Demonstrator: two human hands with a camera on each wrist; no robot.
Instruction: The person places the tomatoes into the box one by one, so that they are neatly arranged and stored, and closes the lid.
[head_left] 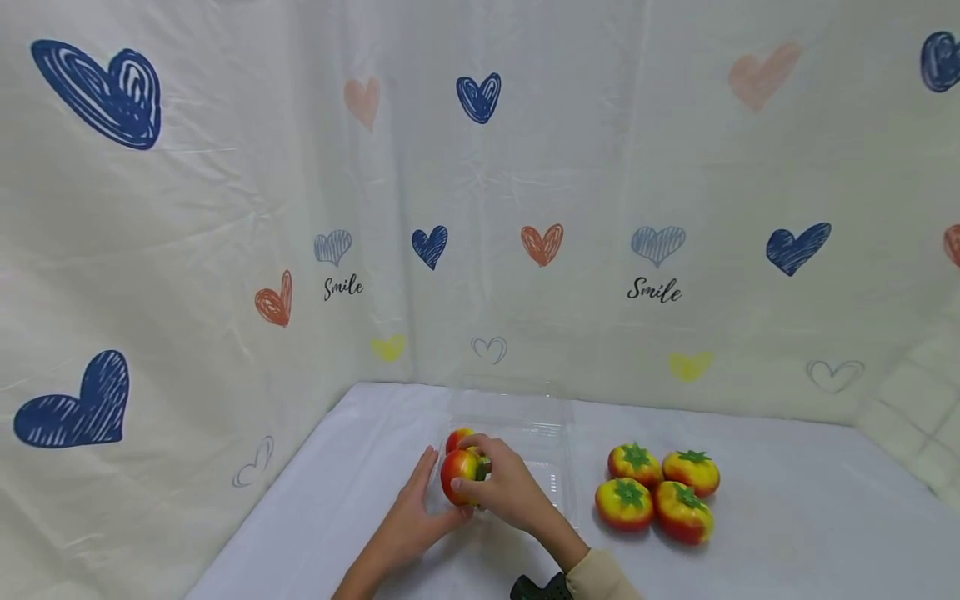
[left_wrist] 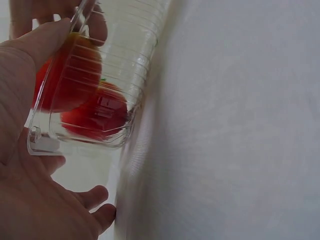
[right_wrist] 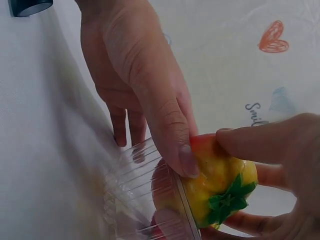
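One fruit [head_left: 454, 477]: light, I'd guess; right hand [head_left: 508, 483] pinching its sides, best hold.
Box [head_left: 551, 446]: likely flimsy; left hand [head_left: 415, 518] unclenched, touching.

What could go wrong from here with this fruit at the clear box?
The held fruit is tilted, its green cap facing sideways, so the right grip might leave it lying on its side. It is close beside the fruit already in the box, which it could knock. The left grip has its thumb at the edge of the clear box by the held fruit, so it may get in the way.
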